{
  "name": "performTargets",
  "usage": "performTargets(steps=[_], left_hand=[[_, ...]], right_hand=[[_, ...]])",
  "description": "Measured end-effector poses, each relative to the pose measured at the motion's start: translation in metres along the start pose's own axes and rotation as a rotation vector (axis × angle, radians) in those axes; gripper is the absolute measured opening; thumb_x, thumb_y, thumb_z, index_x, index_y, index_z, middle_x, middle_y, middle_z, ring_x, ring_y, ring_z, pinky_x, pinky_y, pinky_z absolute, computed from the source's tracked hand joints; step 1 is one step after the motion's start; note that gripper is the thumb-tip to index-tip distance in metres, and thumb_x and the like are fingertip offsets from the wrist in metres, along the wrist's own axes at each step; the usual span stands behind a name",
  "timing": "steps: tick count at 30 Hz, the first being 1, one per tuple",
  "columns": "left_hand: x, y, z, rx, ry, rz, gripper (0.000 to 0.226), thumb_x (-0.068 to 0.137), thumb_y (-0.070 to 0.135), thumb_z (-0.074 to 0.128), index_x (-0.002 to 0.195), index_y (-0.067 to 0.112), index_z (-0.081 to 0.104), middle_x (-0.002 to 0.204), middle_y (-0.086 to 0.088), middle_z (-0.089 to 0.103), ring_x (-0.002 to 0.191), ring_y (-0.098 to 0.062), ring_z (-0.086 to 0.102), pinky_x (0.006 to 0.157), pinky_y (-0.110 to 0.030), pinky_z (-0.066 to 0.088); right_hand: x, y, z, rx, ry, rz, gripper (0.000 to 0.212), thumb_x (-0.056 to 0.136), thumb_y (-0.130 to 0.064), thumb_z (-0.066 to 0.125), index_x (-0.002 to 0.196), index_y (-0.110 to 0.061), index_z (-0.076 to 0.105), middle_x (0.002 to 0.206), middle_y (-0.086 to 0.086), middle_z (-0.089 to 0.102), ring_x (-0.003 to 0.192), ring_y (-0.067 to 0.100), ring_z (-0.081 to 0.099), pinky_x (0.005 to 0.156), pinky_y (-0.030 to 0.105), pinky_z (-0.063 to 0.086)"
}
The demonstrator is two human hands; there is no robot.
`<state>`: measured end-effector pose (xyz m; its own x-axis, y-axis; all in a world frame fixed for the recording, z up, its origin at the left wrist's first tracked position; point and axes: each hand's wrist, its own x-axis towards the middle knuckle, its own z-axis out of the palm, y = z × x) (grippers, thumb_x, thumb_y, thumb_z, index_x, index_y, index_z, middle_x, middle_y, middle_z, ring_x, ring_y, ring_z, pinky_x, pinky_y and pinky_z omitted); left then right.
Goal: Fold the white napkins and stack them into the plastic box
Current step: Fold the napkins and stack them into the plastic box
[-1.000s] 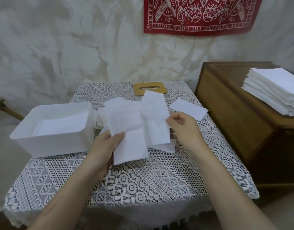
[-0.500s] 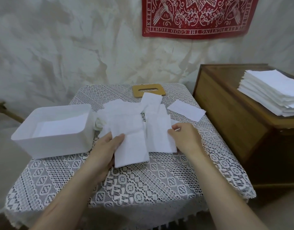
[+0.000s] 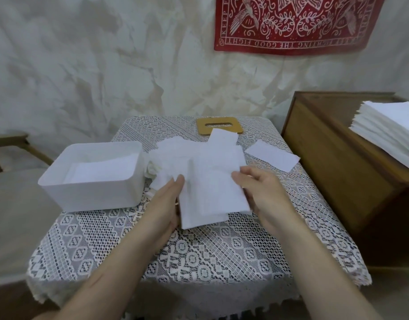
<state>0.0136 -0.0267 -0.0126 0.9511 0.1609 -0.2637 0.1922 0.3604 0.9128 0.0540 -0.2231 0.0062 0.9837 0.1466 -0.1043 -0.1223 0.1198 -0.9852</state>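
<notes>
A folded white napkin (image 3: 210,192) lies in the middle of the lace-covered table (image 3: 198,257), on a loose pile of white napkins (image 3: 175,153). My left hand (image 3: 168,202) holds its left edge, thumb on top. My right hand (image 3: 259,190) holds the right edge, with the fingers partly under the paper. The white plastic box (image 3: 92,195) stands left of the pile with folded napkins lying flat inside. One single napkin (image 3: 272,157) lies apart at the right of the table.
A wooden lid with a slot (image 3: 218,125) lies at the table's far edge. A wooden cabinet (image 3: 337,162) stands right of the table with a tall stack of white napkins (image 3: 390,132) on it. A chair (image 3: 11,144) stands at the left.
My right hand has folded the right flap of the napkin leftward over the part under my left hand. Both hands now hold the folded napkin by its edges.
</notes>
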Motion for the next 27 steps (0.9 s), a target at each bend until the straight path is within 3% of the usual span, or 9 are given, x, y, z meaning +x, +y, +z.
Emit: performTargets(steps=[3,8,12,17,21,24,27], left_hand=[[-0.001,0.000,0.006,-0.040,-0.003,0.002,0.038,0.109,0.042,0.043,0.135,0.020,0.060,0.126,-0.002,0.075,0.117,-0.021,0.070,0.104,-0.049,0.053],[-0.002,-0.002,0.005,-0.023,-0.036,0.004,0.037,0.107,0.046,0.045,0.129,0.022,0.063,0.121,-0.002,0.076,0.114,-0.022,0.072,0.102,-0.049,0.055],[-0.003,-0.004,0.002,0.049,-0.069,0.035,0.020,0.106,0.032,0.053,0.121,0.024,0.064,0.115,0.002,0.078,0.109,-0.017,0.074,0.095,-0.042,0.056],[-0.003,-0.005,0.000,0.111,-0.060,0.060,0.022,0.106,0.023,0.055,0.125,0.019,0.064,0.117,0.000,0.078,0.109,-0.021,0.074,0.094,-0.047,0.059],[-0.005,-0.004,0.001,0.089,-0.045,0.089,0.022,0.105,0.021,0.056,0.125,0.015,0.065,0.116,-0.001,0.078,0.108,-0.019,0.074,0.093,-0.041,0.058],[-0.006,-0.004,0.001,0.088,-0.049,0.102,0.022,0.105,0.021,0.057,0.123,0.014,0.066,0.113,-0.001,0.079,0.105,-0.019,0.075,0.089,-0.039,0.057],[-0.005,-0.004,0.000,0.100,-0.062,0.104,0.023,0.104,0.023,0.058,0.124,0.015,0.066,0.115,-0.002,0.078,0.104,-0.020,0.076,0.086,-0.040,0.058]], right_hand=[[-0.002,0.010,0.014,-0.099,-0.039,-0.017,0.008,0.098,-0.015,0.065,0.098,-0.014,0.073,0.091,0.001,0.079,0.076,0.013,0.072,0.060,0.026,0.054],[-0.001,0.014,0.023,-0.179,-0.037,-0.050,0.009,0.098,-0.014,0.065,0.098,-0.012,0.074,0.090,0.002,0.079,0.078,0.015,0.074,0.072,0.034,0.056],[-0.001,0.015,0.025,-0.198,-0.012,-0.050,0.008,0.097,-0.016,0.066,0.097,-0.015,0.074,0.090,0.001,0.079,0.082,0.017,0.075,0.084,0.045,0.059],[0.000,0.016,0.023,-0.288,0.034,-0.083,0.002,0.094,-0.022,0.070,0.095,-0.022,0.072,0.088,0.001,0.077,0.085,0.020,0.074,0.084,0.050,0.058],[0.002,0.018,0.018,-0.603,0.053,-0.133,0.025,0.089,-0.038,0.074,0.110,-0.035,0.062,0.097,-0.012,0.067,0.087,0.008,0.065,0.080,0.036,0.054],[0.002,0.019,0.019,-0.455,-0.014,-0.036,0.043,0.087,-0.048,0.073,0.124,-0.030,0.061,0.106,-0.010,0.071,0.097,0.009,0.069,0.093,0.038,0.055],[0.002,0.016,0.020,-0.348,-0.079,0.002,0.021,0.092,-0.034,0.073,0.106,-0.020,0.073,0.095,-0.001,0.079,0.090,0.016,0.076,0.095,0.043,0.057]])
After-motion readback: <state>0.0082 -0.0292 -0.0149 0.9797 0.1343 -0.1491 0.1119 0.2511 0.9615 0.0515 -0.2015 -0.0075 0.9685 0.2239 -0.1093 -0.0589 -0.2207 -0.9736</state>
